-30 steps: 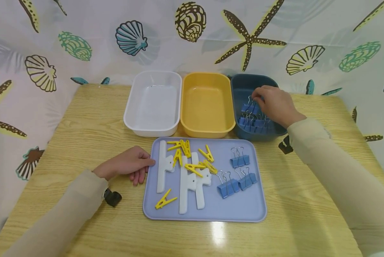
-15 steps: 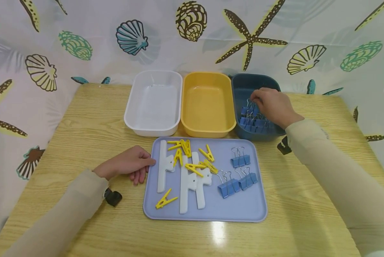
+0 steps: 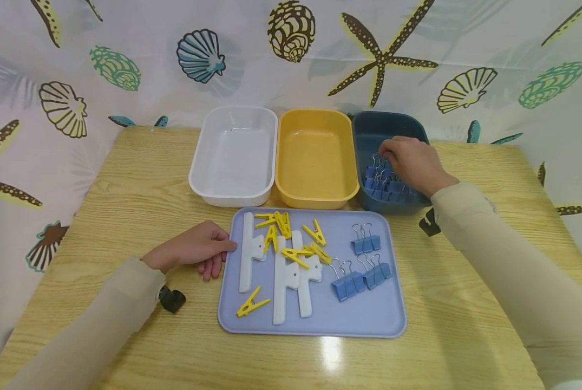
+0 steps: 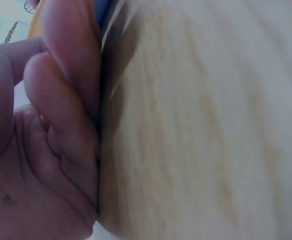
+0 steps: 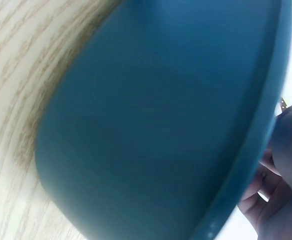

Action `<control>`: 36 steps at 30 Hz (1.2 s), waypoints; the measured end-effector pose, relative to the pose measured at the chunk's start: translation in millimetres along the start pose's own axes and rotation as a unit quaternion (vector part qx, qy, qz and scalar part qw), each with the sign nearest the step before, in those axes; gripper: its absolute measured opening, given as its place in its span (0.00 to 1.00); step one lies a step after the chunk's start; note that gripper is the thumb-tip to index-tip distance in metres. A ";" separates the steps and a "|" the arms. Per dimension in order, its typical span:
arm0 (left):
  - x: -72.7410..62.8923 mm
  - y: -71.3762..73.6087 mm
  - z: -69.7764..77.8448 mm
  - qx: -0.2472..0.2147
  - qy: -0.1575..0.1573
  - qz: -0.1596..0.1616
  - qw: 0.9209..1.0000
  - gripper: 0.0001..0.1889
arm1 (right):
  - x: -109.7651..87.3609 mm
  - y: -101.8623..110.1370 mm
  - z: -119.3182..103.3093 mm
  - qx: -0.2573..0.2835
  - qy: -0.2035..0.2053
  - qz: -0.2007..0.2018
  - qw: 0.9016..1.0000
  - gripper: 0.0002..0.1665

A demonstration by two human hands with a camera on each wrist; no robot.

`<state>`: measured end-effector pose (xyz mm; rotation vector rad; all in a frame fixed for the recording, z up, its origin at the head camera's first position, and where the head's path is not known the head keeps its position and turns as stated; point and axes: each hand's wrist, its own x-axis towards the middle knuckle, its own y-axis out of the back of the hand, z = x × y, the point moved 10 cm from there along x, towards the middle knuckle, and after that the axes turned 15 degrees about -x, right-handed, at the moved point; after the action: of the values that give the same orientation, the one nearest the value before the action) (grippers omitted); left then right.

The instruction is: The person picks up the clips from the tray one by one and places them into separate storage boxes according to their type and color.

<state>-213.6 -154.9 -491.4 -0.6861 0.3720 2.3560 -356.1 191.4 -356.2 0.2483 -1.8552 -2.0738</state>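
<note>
In the head view my right hand (image 3: 414,162) is over the dark blue bin (image 3: 366,122), its fingertips pinching the wire handle of a blue binder clip (image 3: 372,172). That clip stands among several other binder clips at the bin's front. My left hand (image 3: 198,249) holds the left rim of the lavender tray (image 3: 256,326), thumb over the edge and fingers curled by the table. On the tray lie three blue binder clips (image 3: 347,285), several yellow clothespins (image 3: 253,303) and three white bag clips (image 3: 279,292). In the right wrist view the bin wall (image 5: 151,125) hides most of the hand.
A white bin (image 3: 208,196) and a yellow bin (image 3: 315,203) stand in a row left of the dark blue one, behind the tray. All rest on a wooden table (image 3: 139,189). A shell-patterned cloth (image 3: 252,59) hangs behind.
My right hand has shifted slightly toward the front left of the dark blue bin, bringing the pinched binder clip closer to the others. The left hand keeps its place at the tray.
</note>
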 end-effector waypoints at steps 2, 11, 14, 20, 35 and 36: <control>0.0 -0.1 0.1 -0.001 0.000 0.000 1.000 0.20 | -0.3 -0.2 -0.5 -0.001 -0.001 -0.003 1.000 0.10; 0.0 -0.3 0.4 0.001 0.001 0.003 1.000 0.20 | -0.4 -3.5 -0.9 -0.002 0.003 0.001 1.000 0.10; 0.3 -0.1 0.1 0.005 0.003 0.006 1.000 0.19 | -0.3 -5.0 -0.3 -0.002 0.005 0.003 1.000 0.10; -0.2 -0.1 0.7 0.008 0.004 0.008 1.000 0.19 | 0.4 -5.9 -0.3 0.002 0.005 0.000 1.000 0.11; -1.9 -0.3 2.0 0.004 0.004 0.006 1.000 0.20 | 2.0 -9.2 -0.1 -0.007 -0.006 -0.014 1.000 0.15; -1.9 -0.2 1.9 0.004 0.004 0.006 1.000 0.20 | 2.1 -9.1 -0.4 -0.008 -0.005 -0.013 1.000 0.15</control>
<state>-212.9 -154.9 -488.8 -0.6924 0.3894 2.3626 -359.2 191.0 -365.1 0.2602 -1.8501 -2.1104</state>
